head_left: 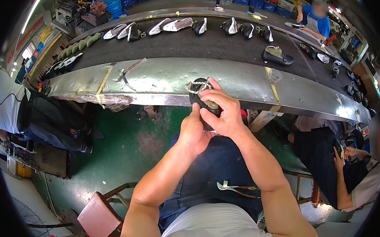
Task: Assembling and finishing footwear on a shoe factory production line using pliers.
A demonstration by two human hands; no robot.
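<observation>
Both my hands hold a black shoe just in front of the metal bench edge. An olive-green form shows inside its opening, and a light twisted cord or gathered edging lies around its far end. My left hand grips the near end from below and the left, fingers curled. Over the right side and top wraps my right hand, its thumb pressing near the olive part. The fingers hide much of the shoe. On my dark apron lie pincers with a pale metal head and thin handles.
Beyond the metal edge runs a dark conveyor belt bearing several shoes, including a black one. A thin bent tool or strap lies on the metal. Co-workers sit right, stand left and work far right. A stool stands lower left.
</observation>
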